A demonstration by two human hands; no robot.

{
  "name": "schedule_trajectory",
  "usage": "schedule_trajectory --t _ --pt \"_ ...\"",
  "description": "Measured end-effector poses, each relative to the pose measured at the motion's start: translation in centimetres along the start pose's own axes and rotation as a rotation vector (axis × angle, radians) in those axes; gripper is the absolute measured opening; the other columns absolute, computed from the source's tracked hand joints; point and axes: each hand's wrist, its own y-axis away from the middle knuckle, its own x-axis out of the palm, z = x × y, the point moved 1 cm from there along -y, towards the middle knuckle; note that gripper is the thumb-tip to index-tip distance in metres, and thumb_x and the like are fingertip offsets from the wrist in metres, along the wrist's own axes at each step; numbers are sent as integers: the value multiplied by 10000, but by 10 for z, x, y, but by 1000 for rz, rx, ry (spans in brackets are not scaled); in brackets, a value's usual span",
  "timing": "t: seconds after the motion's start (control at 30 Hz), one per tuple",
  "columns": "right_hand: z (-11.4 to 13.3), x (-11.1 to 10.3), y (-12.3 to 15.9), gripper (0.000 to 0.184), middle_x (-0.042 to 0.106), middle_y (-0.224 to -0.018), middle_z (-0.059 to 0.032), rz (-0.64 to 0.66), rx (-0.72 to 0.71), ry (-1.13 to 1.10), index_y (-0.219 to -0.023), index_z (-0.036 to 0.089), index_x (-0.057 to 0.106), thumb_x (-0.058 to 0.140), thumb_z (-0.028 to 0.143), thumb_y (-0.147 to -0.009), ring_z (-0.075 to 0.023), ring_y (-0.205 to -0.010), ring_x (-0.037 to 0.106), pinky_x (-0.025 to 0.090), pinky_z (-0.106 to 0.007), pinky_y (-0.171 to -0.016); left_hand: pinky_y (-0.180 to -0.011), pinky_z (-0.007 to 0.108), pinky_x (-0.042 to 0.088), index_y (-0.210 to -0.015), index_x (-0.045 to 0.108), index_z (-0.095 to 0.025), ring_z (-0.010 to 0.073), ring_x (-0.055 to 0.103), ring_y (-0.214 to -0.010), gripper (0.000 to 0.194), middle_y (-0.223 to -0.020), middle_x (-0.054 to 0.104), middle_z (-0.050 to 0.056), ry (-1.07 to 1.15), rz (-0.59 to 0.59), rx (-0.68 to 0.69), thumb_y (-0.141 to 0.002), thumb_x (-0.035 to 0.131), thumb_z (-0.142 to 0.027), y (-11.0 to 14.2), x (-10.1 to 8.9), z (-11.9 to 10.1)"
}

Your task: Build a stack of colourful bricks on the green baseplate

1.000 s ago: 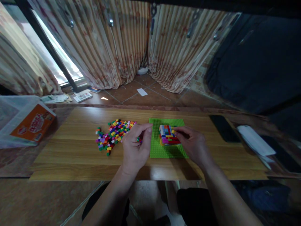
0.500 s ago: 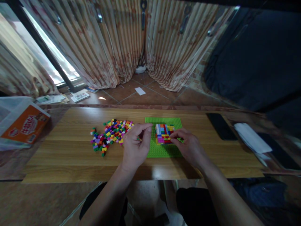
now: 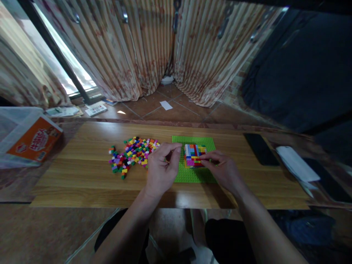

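A green baseplate lies on the wooden table, and a small block of many-coloured bricks stands on it. My right hand rests on the plate's right side, its fingertips pinched against the block's right lower edge. My left hand hovers at the plate's left edge with thumb and forefinger pinched together; what they hold is too small to make out. A loose heap of coloured bricks lies just left of that hand.
An orange box in a clear bag sits at the table's far left. A black phone and a white flat object lie at the right. Curtains and tiled floor with papers lie beyond.
My right hand's fingers slid from the block's top right down to its lower right edge. My left hand stayed pinched by the plate's left edge; the camera shifted slightly.
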Motion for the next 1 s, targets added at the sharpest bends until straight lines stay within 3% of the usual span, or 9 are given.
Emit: schedule_trajectory --t 0.17,0.37,1.0 --pt "-9 -9 -5 323 701 -947 -93 -149 60 133 -984 197 729 603 463 -851 -224 -806 642 510 -395 -749 -595 242 459 -901 736 -202 114 592 -644 156 -729 672 7 32 8 -7 -903 580 -194 -1 0 -1" --pt "-15 6 -4 550 648 -1172 -195 -153 39 303 -1223 134 620 601 529 -840 -323 -1094 604 464 -511 -947 -594 247 456 -902 737 -205 113 581 -632 158 -735 675 7 41 9 -11 -904 579 -198 0 2 1" --pt "-11 19 -2 598 662 -1208 -202 -140 133 211 -1247 137 616 621 530 -797 -327 -1097 627 457 -502 -967 -618 234 453 -917 726 -182 108 575 -646 163 -740 673 11 35 40 -14 -902 564 -175 3 4 2"
